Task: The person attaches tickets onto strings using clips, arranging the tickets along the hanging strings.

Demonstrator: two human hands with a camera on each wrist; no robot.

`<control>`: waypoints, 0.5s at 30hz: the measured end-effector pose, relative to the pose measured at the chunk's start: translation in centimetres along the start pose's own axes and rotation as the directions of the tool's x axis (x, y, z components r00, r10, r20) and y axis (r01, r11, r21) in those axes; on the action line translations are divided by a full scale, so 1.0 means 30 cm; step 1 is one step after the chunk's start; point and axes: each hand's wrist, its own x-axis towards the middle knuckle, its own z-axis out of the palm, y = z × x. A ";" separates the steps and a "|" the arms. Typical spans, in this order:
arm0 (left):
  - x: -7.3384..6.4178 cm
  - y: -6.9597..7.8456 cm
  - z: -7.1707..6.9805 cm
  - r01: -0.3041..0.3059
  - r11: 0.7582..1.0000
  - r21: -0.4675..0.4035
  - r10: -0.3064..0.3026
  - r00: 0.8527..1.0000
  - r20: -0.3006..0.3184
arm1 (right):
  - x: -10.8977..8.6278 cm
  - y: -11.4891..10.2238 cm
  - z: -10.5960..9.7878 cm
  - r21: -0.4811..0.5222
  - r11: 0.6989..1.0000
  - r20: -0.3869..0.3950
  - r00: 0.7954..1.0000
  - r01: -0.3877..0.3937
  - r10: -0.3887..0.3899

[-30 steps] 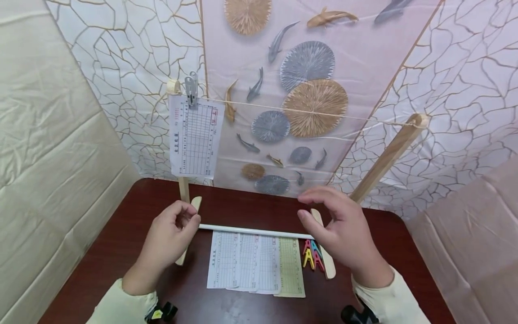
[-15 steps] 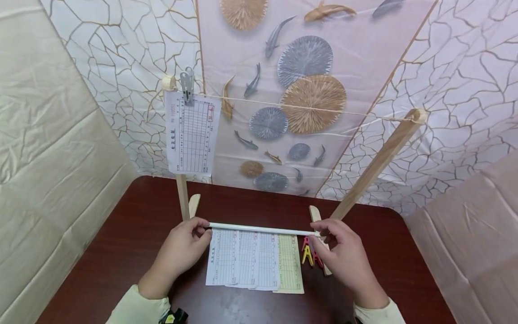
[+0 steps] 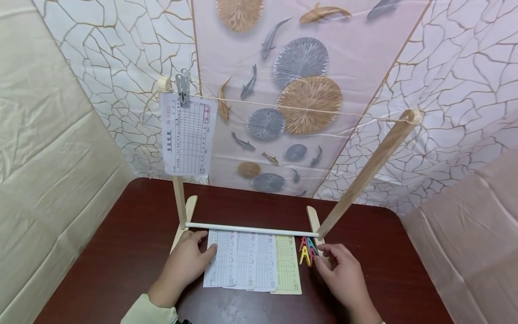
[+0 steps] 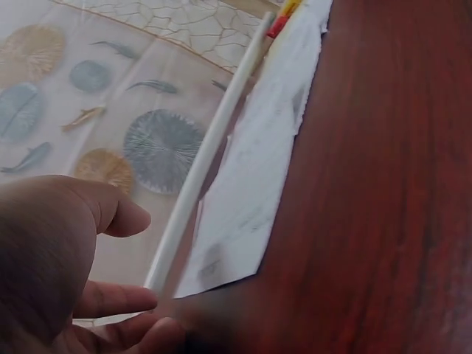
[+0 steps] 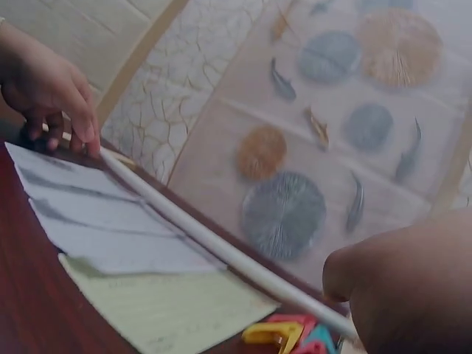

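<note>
Paper hangs from a gray clip above the left end of the white rod. Your left hand is just in front of that end, thumb and fingers apart. White slips, then a yellow-green slip, lie along the rod's near side. Colored pegs sit before its right end; your right hand is right of them, thumb and forefinger apart, contact unclear.

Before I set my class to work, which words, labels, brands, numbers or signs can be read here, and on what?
None can be read with certainty.
Hanging slip: red number, red box and printed form, too small to read.
White slips: print too small.
Yellow slip: print too small.
</note>
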 end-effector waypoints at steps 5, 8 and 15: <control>-0.001 -0.015 0.028 -0.015 0.998 0.056 0.016 1.000 -0.014 | -0.026 0.045 0.021 -0.039 0.998 0.007 0.998 0.057 -0.057; -0.005 -0.017 0.042 -0.029 0.996 0.087 0.030 0.999 -0.015 | -0.036 0.073 0.033 -0.093 0.988 0.035 0.993 0.120 -0.117; -0.010 -0.010 0.048 -0.064 0.990 0.127 0.070 0.997 -0.037 | -0.036 0.102 0.046 -0.166 0.968 0.069 0.982 0.187 -0.178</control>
